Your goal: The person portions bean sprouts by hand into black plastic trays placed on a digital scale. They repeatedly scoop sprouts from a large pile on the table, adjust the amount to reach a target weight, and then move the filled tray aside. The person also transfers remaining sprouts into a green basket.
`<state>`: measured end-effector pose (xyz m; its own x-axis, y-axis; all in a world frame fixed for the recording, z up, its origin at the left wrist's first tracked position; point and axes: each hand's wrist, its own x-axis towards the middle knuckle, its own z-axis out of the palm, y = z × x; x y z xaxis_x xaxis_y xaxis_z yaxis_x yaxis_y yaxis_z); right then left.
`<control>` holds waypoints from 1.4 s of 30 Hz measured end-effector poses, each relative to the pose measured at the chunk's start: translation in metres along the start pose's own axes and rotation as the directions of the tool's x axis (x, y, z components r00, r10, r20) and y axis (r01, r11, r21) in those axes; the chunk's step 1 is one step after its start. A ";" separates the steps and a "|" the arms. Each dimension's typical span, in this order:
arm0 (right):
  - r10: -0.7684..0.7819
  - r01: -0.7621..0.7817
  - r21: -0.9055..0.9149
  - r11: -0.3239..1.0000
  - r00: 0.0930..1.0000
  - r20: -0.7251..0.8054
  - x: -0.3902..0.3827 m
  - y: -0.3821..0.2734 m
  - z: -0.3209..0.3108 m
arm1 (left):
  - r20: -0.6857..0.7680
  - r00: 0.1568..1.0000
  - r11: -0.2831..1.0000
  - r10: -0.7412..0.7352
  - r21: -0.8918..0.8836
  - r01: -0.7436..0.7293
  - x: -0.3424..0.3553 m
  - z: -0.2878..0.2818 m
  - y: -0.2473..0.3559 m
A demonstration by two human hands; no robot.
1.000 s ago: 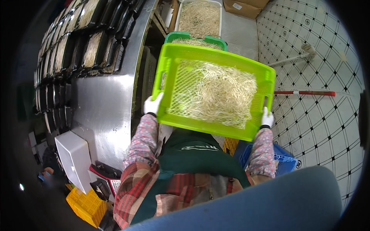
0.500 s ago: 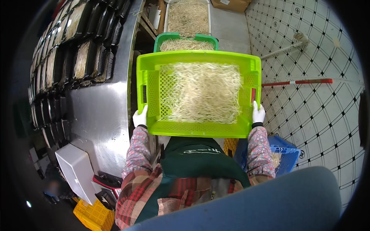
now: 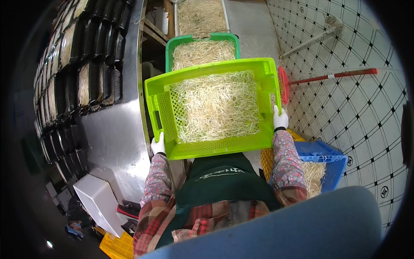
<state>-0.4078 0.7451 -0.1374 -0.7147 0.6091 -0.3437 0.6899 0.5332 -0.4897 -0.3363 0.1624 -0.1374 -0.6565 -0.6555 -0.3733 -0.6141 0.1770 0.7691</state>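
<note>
Steel counter point(image 3: 110, 129) at left, bearing black trays point(image 3: 62, 97); forearms point(image 3: 157, 178) outstretched, lime-green sprout crate point(image 3: 211, 152) grasped in fingers point(image 3: 161, 137) of left hand point(image 3: 158, 146) and right hand point(image 3: 280, 118).

White gloves point(image 3: 158, 144) covered the person's 2 hands point(image 3: 280, 119), with black bands point(image 3: 281, 128) at the wrists. Greyish sleeve covers point(image 3: 156, 178) carried small pink flowers. Over a plaid shirt point(image 3: 148, 216) in red, black and tan hung a dark green apron point(image 3: 235, 190) bearing white lettering point(image 3: 234, 171).
</note>
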 end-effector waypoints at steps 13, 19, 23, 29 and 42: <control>-0.666 0.689 0.112 0.716 0.722 -0.188 -0.012 -0.065 0.048 | 0.026 0.997 0.981 -0.068 -0.180 0.071 0.001 0.006 -0.013; -0.400 0.295 0.458 0.838 0.904 0.150 0.029 -0.073 0.160 | 0.007 0.999 0.992 -0.034 -0.122 0.034 0.006 0.004 -0.017; -0.498 0.433 0.461 0.775 0.867 0.024 0.071 -0.056 0.212 | 0.012 1.000 0.997 -0.002 -0.074 0.002 0.007 0.008 -0.011; -0.509 0.431 0.496 0.754 0.860 0.027 0.059 -0.048 0.125 | -0.002 1.000 0.997 0.005 -0.077 -0.005 0.004 0.007 -0.016; -0.497 0.399 0.387 0.831 0.845 0.196 -0.013 -0.002 0.104 | -0.041 0.999 0.999 -0.028 -0.021 0.027 0.004 0.003 -0.021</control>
<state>-0.4117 0.6748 -0.2153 -0.9697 0.1343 -0.2040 0.2434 0.4591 -0.8544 -0.3274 0.1584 -0.1563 -0.6207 -0.6895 -0.3734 -0.6224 0.1436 0.7694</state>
